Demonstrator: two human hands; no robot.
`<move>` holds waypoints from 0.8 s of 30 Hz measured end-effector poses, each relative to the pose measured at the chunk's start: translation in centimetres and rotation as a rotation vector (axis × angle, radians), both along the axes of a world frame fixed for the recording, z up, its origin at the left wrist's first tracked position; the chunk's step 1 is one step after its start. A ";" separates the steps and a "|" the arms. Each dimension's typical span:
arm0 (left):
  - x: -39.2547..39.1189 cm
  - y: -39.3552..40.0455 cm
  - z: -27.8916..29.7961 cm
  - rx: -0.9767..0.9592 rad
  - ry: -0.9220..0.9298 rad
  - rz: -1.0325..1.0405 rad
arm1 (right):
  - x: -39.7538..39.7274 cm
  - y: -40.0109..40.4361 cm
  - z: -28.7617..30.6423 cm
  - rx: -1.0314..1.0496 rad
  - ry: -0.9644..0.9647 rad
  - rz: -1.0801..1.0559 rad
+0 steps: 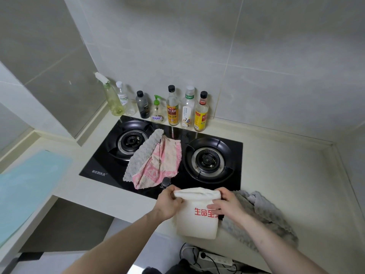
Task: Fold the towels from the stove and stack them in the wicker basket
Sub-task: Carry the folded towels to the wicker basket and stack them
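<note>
Countertop (276, 175) with black gas stove (102, 165); white towel (197, 224) held at the front edge.
Pink towel (158, 163) and grey towel (138, 155) are draped between the burners. The white towel's folded top is pinched by left hand (167, 204) and right hand (225, 204).

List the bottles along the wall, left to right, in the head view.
Spray bottle → clear bottle → dark bottle → pump bottle → soy sauce → white-capped bottle → yellow-label bottle.
</note>
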State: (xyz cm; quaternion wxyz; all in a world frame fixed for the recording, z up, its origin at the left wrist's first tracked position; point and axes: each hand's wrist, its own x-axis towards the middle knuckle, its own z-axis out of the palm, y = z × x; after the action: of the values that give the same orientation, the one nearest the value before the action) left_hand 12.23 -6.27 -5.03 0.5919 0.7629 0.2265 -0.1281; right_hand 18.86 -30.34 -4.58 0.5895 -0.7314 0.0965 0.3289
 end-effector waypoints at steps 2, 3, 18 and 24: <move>-0.4 -0.2 -0.2 0.076 -0.054 -0.018 | -0.2 -0.2 -0.4 -0.024 -0.044 0.031; -0.5 -0.4 -0.2 0.094 -0.085 -0.029 | -0.3 -0.4 -0.5 -0.050 -0.074 0.059; -4.9 -1.1 -0.9 0.526 -0.245 -0.537 | -5.2 -2.7 -2.9 -0.293 -0.503 0.413; -6.2 -0.8 -1.8 0.632 -0.220 -0.630 | -6.4 -3.1 -2.7 -0.438 -0.550 0.436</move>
State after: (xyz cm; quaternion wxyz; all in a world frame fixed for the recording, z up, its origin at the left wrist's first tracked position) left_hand 5.99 -7.09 -6.82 0.2829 0.9467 -0.0529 -0.1448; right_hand 12.51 -33.40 -7.30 0.3402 -0.9035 -0.1542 0.2100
